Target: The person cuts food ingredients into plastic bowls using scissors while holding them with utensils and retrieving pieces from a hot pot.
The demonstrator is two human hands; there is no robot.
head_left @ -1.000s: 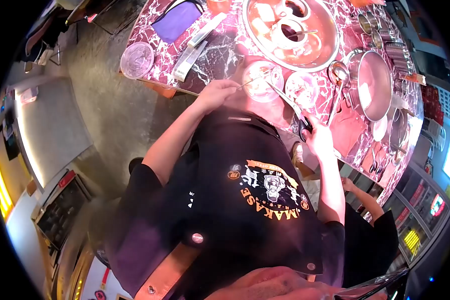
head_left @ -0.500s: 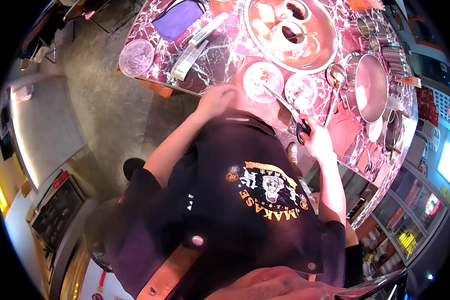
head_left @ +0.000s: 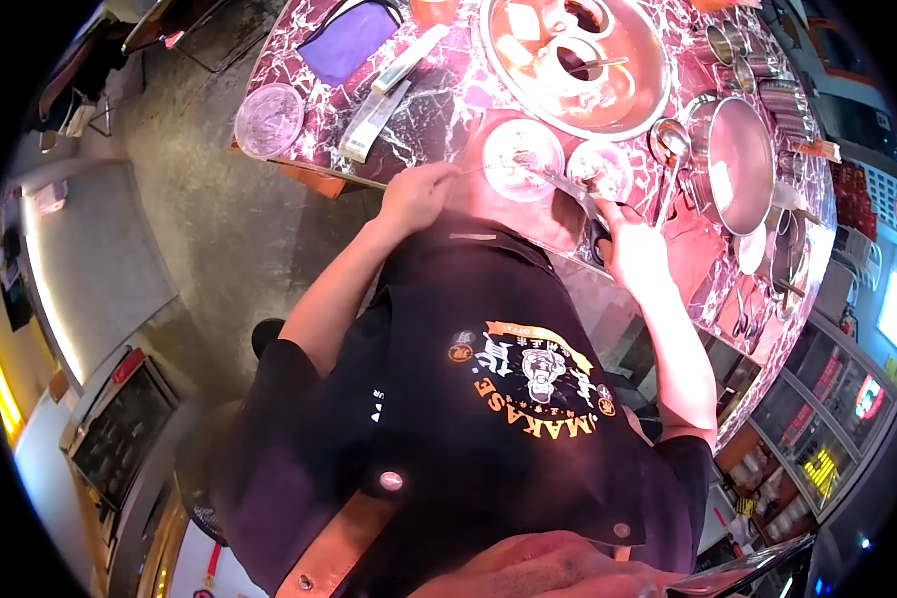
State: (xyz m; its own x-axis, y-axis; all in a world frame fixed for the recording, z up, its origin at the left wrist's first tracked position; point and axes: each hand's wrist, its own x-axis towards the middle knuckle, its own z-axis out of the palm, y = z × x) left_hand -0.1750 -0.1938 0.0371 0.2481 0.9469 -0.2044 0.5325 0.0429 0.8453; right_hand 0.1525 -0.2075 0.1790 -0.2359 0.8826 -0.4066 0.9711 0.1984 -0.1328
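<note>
- The scissors (head_left: pixel 572 188) are gripped by the right hand (head_left: pixel 628 244), right of upper centre.
- A thin stick (head_left: pixel 476 168) is pinched by the left hand (head_left: pixel 414 199), the 2 hands held apart.
- Both are pointed toward a bowl (head_left: pixel 520 197), upper centre.
- 2 round containers (head_left: pixel 552 68) are held in a basin (head_left: pixel 608 133), top.

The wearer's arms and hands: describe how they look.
The left hand and right hand are bare, with no gloves or wristbands showing. The left sleeve and right sleeve are dark and short, leaving the forearms uncovered.
</note>
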